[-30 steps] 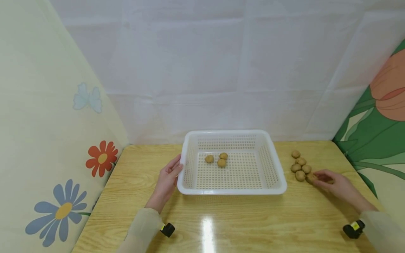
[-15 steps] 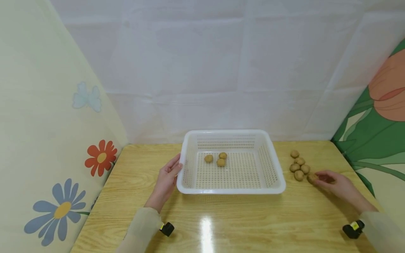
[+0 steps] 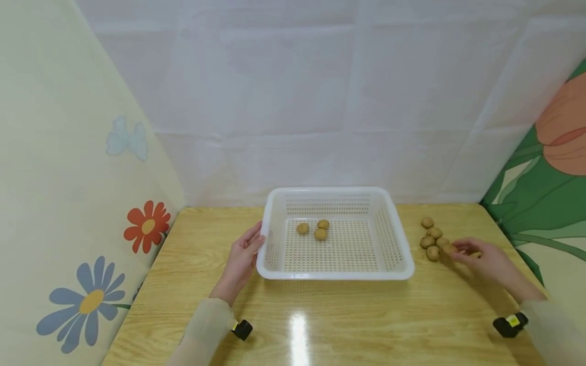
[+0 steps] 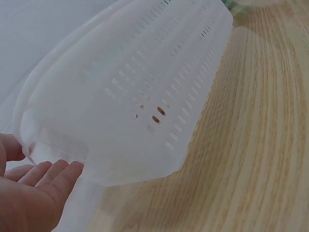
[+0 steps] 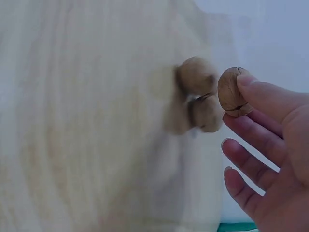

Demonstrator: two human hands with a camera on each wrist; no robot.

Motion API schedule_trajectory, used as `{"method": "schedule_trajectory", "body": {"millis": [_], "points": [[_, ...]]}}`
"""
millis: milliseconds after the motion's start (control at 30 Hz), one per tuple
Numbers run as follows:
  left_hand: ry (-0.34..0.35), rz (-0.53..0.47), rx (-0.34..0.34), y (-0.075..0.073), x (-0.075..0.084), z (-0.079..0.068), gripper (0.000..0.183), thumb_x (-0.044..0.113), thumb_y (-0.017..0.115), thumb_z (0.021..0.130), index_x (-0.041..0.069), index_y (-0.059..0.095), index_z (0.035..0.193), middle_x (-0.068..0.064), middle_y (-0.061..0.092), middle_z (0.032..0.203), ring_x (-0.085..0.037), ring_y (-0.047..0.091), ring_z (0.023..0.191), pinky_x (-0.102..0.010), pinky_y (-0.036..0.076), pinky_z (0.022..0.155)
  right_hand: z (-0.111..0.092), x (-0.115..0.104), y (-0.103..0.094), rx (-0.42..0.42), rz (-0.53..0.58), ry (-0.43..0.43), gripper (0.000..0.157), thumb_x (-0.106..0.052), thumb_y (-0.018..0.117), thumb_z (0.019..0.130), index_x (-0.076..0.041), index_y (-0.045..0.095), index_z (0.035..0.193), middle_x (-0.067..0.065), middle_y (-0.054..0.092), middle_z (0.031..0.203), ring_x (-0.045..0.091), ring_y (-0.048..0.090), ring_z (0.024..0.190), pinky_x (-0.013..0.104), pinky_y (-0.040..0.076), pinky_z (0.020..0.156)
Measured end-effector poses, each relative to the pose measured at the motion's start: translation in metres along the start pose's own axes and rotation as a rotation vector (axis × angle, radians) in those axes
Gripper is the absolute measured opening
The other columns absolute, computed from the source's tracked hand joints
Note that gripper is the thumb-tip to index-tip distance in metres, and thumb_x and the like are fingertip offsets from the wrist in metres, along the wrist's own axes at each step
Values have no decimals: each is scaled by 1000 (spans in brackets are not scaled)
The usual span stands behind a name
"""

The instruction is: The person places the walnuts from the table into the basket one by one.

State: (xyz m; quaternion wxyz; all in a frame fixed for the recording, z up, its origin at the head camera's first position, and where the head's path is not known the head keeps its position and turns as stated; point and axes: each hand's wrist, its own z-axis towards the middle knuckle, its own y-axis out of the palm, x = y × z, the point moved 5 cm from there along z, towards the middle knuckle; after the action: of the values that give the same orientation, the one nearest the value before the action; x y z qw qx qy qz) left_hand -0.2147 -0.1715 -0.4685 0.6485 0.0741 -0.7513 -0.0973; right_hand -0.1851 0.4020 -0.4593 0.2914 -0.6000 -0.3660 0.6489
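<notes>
My left hand [image 3: 240,258] grips the left rim of a white perforated plastic basket [image 3: 335,276], thumb over the edge and fingers against the outer wall in the left wrist view. Inside the basket, towards the left, lie three walnuts [image 3: 321,234]. To its right, my right hand [image 3: 487,262] pinches one brown walnut [image 5: 231,93] between thumb and fingertips, the other fingers loosely spread in the right wrist view. In the head view this walnut overlaps the edge of a cluster of several walnuts [image 3: 432,253] on the table.
The wooden table [image 3: 357,325] runs back to a white cloth backdrop [image 3: 284,101]. Panels printed with flowers stand at left [image 3: 68,203] and right [image 3: 563,203]. Each wrist wears a small black camera.
My right hand has drawn one walnut apart from the cluster and raised it slightly up from the table. The left hand and the basket stay where they were.
</notes>
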Motion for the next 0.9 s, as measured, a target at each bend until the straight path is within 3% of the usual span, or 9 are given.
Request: {"method": "schedule_trajectory", "body": {"millis": [133, 300, 600, 900], "points": [[-8, -8, 5, 0, 0, 1, 53, 6, 52, 109, 1, 37, 159, -17, 42, 162, -9, 61, 127, -27, 55, 102, 6, -18, -11, 14, -10, -45, 37, -25, 73, 99, -1, 69, 126, 14, 73, 108, -8, 54, 87, 27, 50, 68], [-8, -5, 5, 0, 0, 1, 52, 6, 50, 110, 2, 37, 160, -17, 42, 162, -3, 63, 121, -27, 55, 101, 16, -41, -21, -22, -22, -70, 38, -29, 70, 102, -3, 68, 130, 14, 72, 113, 0, 58, 94, 29, 50, 75], [-18, -11, 3, -1, -3, 0, 51, 6, 49, 110, 3, 37, 159, -15, 43, 162, -3, 64, 120, -28, 55, 102, 48, -91, -22, -106, 4, -117, 44, -36, 65, 105, -5, 65, 137, 12, 70, 121, 29, 61, 110, 39, 50, 86], [6, -3, 4, -1, -1, 1, 52, 6, 51, 109, 0, 37, 159, -18, 41, 162, -3, 64, 119, -27, 57, 99, 87, -152, -15, -142, 5, -209, 42, -42, 68, 102, -13, 69, 133, 5, 71, 119, 25, 63, 109, 44, 50, 92]]}}
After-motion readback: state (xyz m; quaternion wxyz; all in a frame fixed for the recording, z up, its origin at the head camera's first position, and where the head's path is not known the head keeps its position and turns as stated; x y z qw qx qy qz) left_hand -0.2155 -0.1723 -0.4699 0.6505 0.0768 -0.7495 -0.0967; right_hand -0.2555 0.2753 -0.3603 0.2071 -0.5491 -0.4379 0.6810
